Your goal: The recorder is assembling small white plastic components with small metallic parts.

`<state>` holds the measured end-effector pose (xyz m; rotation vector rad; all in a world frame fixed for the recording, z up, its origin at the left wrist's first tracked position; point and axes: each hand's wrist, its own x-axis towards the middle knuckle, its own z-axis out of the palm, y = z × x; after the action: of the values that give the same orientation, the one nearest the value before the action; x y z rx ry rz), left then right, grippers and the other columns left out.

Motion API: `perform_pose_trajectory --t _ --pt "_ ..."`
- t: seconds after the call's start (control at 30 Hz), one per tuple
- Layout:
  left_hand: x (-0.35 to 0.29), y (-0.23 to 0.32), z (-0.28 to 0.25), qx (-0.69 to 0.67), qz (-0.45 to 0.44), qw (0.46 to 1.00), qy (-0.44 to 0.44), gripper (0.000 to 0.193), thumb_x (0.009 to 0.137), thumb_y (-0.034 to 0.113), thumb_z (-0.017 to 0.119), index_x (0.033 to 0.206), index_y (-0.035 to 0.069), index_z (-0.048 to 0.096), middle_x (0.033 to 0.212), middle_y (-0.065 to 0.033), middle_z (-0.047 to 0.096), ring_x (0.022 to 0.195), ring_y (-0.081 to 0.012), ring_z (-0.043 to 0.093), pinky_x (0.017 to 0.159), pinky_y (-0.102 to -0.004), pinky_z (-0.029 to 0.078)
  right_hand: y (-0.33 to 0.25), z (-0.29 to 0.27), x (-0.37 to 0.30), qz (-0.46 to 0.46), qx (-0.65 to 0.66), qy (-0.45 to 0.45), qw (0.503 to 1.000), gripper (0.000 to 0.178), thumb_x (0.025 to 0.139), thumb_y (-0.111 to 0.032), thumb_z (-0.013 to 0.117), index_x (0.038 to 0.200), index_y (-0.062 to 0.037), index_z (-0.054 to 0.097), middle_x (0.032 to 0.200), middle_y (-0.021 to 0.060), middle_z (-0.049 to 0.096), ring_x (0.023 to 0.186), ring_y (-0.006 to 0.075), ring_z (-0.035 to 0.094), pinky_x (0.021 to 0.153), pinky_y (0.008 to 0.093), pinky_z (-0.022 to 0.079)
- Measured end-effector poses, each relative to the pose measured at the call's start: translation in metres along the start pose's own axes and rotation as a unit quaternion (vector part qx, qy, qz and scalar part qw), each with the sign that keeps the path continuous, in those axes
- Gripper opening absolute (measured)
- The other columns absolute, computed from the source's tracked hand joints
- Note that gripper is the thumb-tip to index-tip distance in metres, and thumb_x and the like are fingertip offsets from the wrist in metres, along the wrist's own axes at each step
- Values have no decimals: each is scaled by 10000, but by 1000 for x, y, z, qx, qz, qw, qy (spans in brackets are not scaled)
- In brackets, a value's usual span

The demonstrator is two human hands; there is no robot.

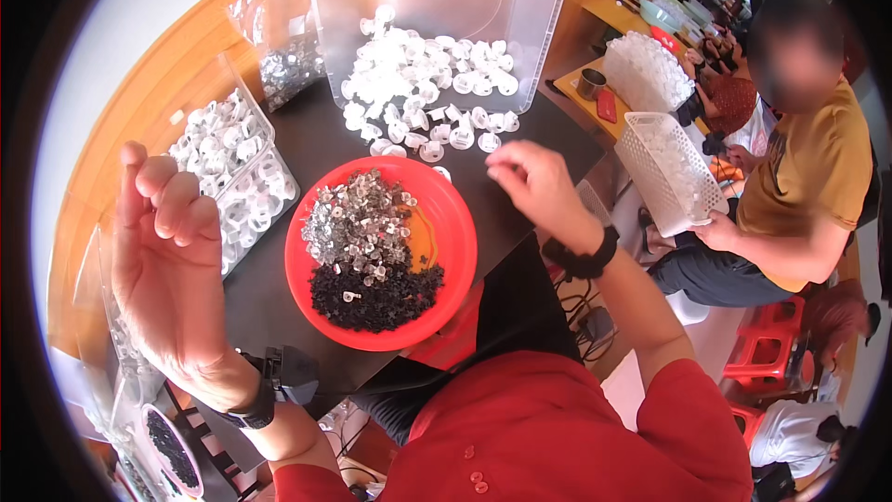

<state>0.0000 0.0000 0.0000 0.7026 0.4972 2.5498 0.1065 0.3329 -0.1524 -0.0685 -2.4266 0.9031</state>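
My left hand [167,246] is raised left of a red plate [460,242], palm toward me. Its fingers are curled, and the thumb and forefinger come together at the top; anything between them is too small to make out. Over the table's right part, my right hand [544,186] has its thumb and fingers pinched together, close to loose white plastic pieces [460,137]. Whatever it grips is hidden. Small silvery metal parts [358,218] are heaped on the plate, beside a pile of little black pieces [381,302]. One pale piece [350,297] lies on the black pile.
A clear bin [437,0] lies tipped at the back, white pieces spilling from it. Left stand a clear box [265,191] of similar pieces and a bag [288,70] of metal parts. Right, a seated person in a yellow shirt [808,177] touches a white basket [674,177].
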Motion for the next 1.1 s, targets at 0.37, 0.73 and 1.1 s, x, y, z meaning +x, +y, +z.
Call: perform_pose_trajectory --t 0.37,0.73,1.1 --pt "-1 -67 17 123 -73 985 101 200 941 124 523 1096 5 562 862 -44 591 674 -103 473 609 -209 379 21 -12 41 56 -113 -121 985 189 804 -127 656 961 -23 639 846 123 631 749 278 602 689 374 475" --pt "-7 -109 6 257 -224 932 120 295 904 108 577 1183 15 573 1101 -43 600 886 -76 540 783 -220 398 -62 -51 29 268 624 -303 669 282 947 -159 556 1178 -1 589 874 -8 565 673 73 458 584 241 393" --pt "-9 -124 3 322 -159 933 29 78 912 49 598 982 15 598 947 -33 626 915 -89 581 819 -241 446 -79 -32 34 253 666 -352 606 289 946 -195 561 1168 -12 580 849 -32 549 658 47 445 556 229 370"
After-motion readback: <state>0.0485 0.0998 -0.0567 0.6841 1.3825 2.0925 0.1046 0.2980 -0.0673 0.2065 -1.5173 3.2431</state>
